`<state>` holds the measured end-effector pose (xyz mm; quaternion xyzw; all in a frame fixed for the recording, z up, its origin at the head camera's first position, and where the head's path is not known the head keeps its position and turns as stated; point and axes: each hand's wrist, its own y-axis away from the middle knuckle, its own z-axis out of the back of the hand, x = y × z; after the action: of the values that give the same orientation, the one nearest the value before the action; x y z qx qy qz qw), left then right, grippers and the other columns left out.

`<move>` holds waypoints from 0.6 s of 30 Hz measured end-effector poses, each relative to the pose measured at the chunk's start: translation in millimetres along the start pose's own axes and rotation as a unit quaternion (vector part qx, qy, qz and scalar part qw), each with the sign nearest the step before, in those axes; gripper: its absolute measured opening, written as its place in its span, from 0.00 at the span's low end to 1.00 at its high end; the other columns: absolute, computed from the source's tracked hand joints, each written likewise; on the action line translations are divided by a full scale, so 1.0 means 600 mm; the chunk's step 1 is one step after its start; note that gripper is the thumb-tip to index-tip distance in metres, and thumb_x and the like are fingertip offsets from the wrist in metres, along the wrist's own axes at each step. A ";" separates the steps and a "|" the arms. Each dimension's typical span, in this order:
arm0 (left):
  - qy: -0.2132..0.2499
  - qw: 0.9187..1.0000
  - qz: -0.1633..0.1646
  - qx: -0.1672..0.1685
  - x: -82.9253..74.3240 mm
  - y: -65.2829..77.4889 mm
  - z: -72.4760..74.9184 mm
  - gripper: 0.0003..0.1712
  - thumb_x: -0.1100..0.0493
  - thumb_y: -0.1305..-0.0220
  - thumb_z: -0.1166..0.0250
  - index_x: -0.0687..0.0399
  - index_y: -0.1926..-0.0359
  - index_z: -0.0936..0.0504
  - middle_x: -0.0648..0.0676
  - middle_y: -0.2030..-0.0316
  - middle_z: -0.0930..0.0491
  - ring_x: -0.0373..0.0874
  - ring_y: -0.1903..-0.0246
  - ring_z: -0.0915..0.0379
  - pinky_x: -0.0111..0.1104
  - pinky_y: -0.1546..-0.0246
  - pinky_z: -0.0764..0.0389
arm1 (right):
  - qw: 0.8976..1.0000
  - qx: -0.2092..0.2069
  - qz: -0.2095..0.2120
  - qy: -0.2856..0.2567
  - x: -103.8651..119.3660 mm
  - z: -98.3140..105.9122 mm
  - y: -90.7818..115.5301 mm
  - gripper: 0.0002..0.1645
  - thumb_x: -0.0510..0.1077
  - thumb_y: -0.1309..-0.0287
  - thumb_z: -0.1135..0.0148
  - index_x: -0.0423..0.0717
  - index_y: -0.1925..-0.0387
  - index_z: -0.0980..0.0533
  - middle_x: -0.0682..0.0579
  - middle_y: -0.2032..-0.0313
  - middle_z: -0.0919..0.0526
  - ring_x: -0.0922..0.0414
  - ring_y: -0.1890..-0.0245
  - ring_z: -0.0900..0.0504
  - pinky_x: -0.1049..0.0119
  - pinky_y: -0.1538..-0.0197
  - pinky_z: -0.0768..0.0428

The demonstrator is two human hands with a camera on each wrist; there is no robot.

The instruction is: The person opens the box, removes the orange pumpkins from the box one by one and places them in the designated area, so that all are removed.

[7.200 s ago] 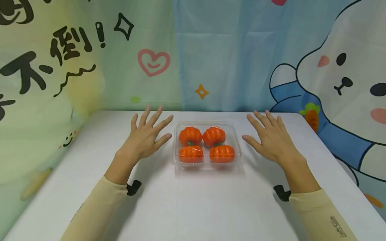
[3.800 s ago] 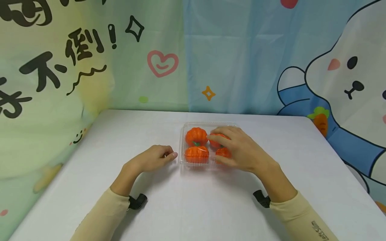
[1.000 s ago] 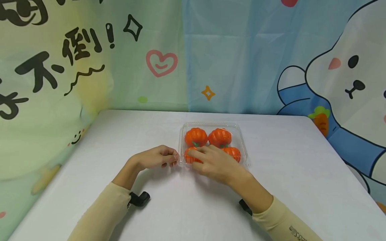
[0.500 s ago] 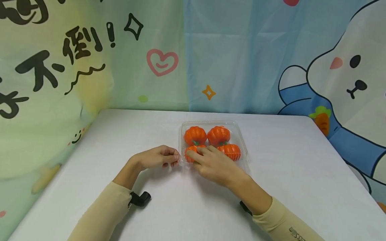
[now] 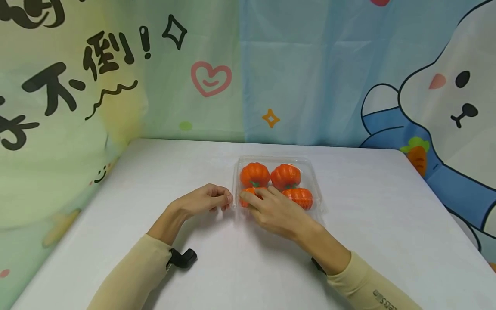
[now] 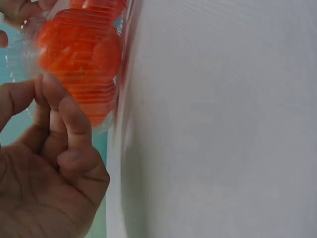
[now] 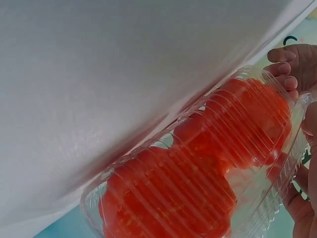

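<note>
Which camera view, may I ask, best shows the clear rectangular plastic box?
The head view, because nearly the whole box shows, the right hand hiding some of its front. The left wrist view shows part, cropped above; the right wrist view shows its ridged side, cropped below.

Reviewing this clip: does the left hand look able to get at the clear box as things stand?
Very likely yes: the left hand has its fingertips right at the near left corner of the clear box. The right hand seems to leave that corner free.
</note>
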<state>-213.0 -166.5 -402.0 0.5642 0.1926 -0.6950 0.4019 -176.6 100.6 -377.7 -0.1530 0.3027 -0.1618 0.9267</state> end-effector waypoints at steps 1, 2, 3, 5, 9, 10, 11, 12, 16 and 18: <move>0.001 1.000 0.001 -0.005 -0.001 0.000 -0.001 0.11 0.61 0.27 0.45 0.63 0.61 0.19 0.52 0.69 0.22 0.47 0.66 0.30 0.29 0.69 0.34 | 1.000 0.000 -0.001 0.000 -0.001 0.000 0.000 0.05 0.34 0.43 0.32 0.42 0.63 0.15 0.50 0.43 0.24 0.49 0.59 0.19 0.54 0.53 0.16; 0.003 1.000 0.002 -0.011 -0.003 0.000 -0.002 0.10 0.62 0.27 0.46 0.62 0.61 0.19 0.52 0.70 0.22 0.47 0.66 0.30 0.29 0.69 0.35 | 1.000 -0.001 -0.001 0.001 -0.001 0.000 0.001 0.06 0.34 0.43 0.32 0.43 0.63 0.15 0.50 0.43 0.24 0.49 0.58 0.18 0.54 0.52 0.16; 0.003 1.000 0.001 -0.015 -0.003 -0.001 -0.003 0.10 0.63 0.28 0.46 0.63 0.60 0.20 0.52 0.70 0.23 0.47 0.66 0.31 0.29 0.69 0.35 | 1.000 -0.003 -0.002 0.001 -0.002 0.000 0.001 0.06 0.34 0.43 0.32 0.43 0.63 0.15 0.50 0.43 0.24 0.49 0.58 0.18 0.54 0.52 0.16; 0.003 1.000 -0.002 -0.021 -0.006 -0.001 -0.005 0.09 0.63 0.29 0.46 0.63 0.60 0.20 0.51 0.70 0.23 0.46 0.66 0.31 0.28 0.69 0.36 | 1.000 -0.010 -0.006 -0.004 -0.003 -0.001 0.002 0.06 0.34 0.42 0.32 0.42 0.62 0.15 0.50 0.43 0.24 0.49 0.56 0.17 0.53 0.51 0.16; -0.004 1.000 -0.012 -0.028 -0.011 -0.003 -0.009 0.09 0.63 0.27 0.46 0.63 0.60 0.20 0.51 0.70 0.24 0.46 0.67 0.32 0.27 0.70 0.37 | 1.000 -0.021 -0.014 -0.012 -0.004 -0.002 0.005 0.05 0.34 0.41 0.33 0.41 0.62 0.15 0.49 0.42 0.23 0.49 0.53 0.17 0.53 0.49 0.17; -0.007 0.999 -0.014 -0.030 -0.012 -0.004 -0.010 0.09 0.64 0.27 0.46 0.63 0.60 0.20 0.50 0.71 0.24 0.45 0.67 0.33 0.27 0.70 0.38 | 1.000 -0.023 -0.015 -0.012 -0.004 -0.003 0.006 0.05 0.34 0.41 0.33 0.40 0.62 0.16 0.49 0.42 0.23 0.49 0.53 0.17 0.54 0.50 0.17; -0.012 0.999 -0.017 -0.032 -0.013 -0.004 -0.011 0.09 0.64 0.26 0.46 0.63 0.60 0.20 0.50 0.71 0.25 0.45 0.68 0.33 0.27 0.71 0.38 | 1.000 -0.025 -0.016 -0.010 -0.005 -0.003 0.007 0.05 0.34 0.41 0.32 0.40 0.62 0.16 0.48 0.42 0.23 0.49 0.53 0.17 0.55 0.50 0.17; -0.016 0.999 -0.020 -0.035 -0.015 -0.005 -0.012 0.09 0.64 0.26 0.46 0.63 0.61 0.20 0.50 0.71 0.25 0.44 0.68 0.33 0.26 0.71 0.38 | 0.999 -0.027 -0.017 -0.009 -0.005 -0.004 0.008 0.06 0.35 0.41 0.32 0.40 0.61 0.16 0.48 0.42 0.23 0.49 0.54 0.17 0.56 0.50 0.17; -0.027 0.998 -0.034 -0.046 -0.016 -0.005 -0.015 0.09 0.64 0.26 0.45 0.64 0.62 0.20 0.50 0.72 0.25 0.40 0.71 0.36 0.26 0.72 0.38 | 0.999 -0.039 -0.026 -0.013 -0.005 -0.010 0.010 0.04 0.34 0.39 0.34 0.38 0.61 0.17 0.47 0.43 0.23 0.48 0.54 0.17 0.57 0.50 0.18; -0.024 0.998 -0.038 -0.051 -0.016 -0.005 -0.016 0.09 0.64 0.27 0.44 0.64 0.62 0.20 0.50 0.72 0.26 0.39 0.72 0.37 0.27 0.72 0.38 | 0.998 -0.050 -0.027 -0.024 -0.006 -0.014 0.012 0.04 0.33 0.34 0.39 0.38 0.63 0.18 0.46 0.45 0.22 0.48 0.55 0.18 0.56 0.50 0.18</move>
<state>-208.7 -154.2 -396.2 0.5181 0.2395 -0.7126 0.4081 -183.0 106.7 -385.2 -0.2113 0.2841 -0.1678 0.9200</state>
